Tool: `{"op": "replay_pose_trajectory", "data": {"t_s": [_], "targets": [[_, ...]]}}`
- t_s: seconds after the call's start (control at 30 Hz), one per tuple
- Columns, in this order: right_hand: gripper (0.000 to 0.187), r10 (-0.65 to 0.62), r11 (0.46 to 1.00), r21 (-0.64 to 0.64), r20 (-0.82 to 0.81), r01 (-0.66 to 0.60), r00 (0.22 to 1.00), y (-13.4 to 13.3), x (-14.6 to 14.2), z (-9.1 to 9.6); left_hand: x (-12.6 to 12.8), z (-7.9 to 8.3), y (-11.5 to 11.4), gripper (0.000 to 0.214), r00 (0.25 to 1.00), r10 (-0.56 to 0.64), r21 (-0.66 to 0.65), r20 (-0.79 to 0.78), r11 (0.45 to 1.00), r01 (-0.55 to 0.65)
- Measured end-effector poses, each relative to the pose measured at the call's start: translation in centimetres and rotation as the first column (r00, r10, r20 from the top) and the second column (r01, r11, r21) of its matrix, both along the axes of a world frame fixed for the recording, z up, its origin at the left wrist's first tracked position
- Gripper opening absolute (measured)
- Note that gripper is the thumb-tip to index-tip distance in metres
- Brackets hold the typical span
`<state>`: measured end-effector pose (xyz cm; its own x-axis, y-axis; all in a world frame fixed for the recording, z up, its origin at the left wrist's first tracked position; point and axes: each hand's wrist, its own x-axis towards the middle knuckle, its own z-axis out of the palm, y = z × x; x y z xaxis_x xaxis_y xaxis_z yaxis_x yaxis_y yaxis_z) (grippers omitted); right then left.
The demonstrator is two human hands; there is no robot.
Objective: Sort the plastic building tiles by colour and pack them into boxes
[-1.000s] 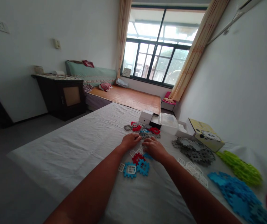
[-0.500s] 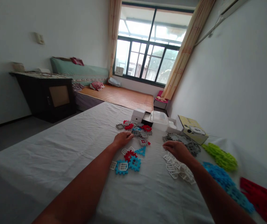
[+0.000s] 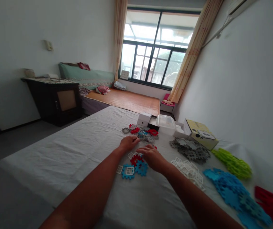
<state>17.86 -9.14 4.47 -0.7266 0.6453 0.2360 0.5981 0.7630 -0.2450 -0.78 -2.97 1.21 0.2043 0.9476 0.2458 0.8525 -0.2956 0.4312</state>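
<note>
My left hand (image 3: 129,143) is closed, fingertips pinched, at the near side of a cluster of grey and red notched building plates (image 3: 152,132). What it holds, if anything, is too small to make out. Just to its right, my right hand (image 3: 152,156) reaches in with its fingers together, and their contents are hidden. Below the hands lie a red notched plate (image 3: 135,160), a blue plate (image 3: 141,168) and another blue plate (image 3: 124,175) with a white window-shaped piece (image 3: 130,171) on it. A small white lattice piece (image 3: 119,169) lies beside them.
On the right are piles of white lattice pieces (image 3: 189,170), grey plates (image 3: 191,151), lime-green plates (image 3: 233,163), blue plates (image 3: 232,190) and red plates (image 3: 272,203). A clear plastic box (image 3: 166,124), a white box (image 3: 144,119) and a yellow box (image 3: 202,133) stand at the back of the white-covered table (image 3: 79,143).
My right hand has moved left from above the white pieces to beside my left hand, now covering the blue triangle's spot. The left hand stays near the cluster. The view has shifted slightly.
</note>
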Motion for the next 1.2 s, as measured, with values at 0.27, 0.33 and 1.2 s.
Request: {"op": "replay_pose_trajectory", "data": {"t_s": [0.27, 0.33, 1.2], "targets": [[0.039, 0.031, 0.998, -0.063, 0.17, -0.02, 0.985, 2.6, -1.1, -0.1, 0.0, 0.0, 0.0, 0.037, 1.0, 0.004, -0.005, 0.015, 1.0, -0.004], [0.037, -0.042, 0.996, -0.07, 0.124, 0.051, 0.991, 2.4, -1.2, 0.0, 0.0, 0.0, 0.0, 0.038, 1.0, -0.001, -0.002, 0.014, 1.0, 0.001], [0.024, 0.096, 0.993, 0.047, 0.149, -0.104, 0.984, -5.9, -3.1, 0.2, -0.5, -0.6, 0.7, 0.038, 0.995, -0.037, -0.015, 0.097, 0.999, 0.039]]}}
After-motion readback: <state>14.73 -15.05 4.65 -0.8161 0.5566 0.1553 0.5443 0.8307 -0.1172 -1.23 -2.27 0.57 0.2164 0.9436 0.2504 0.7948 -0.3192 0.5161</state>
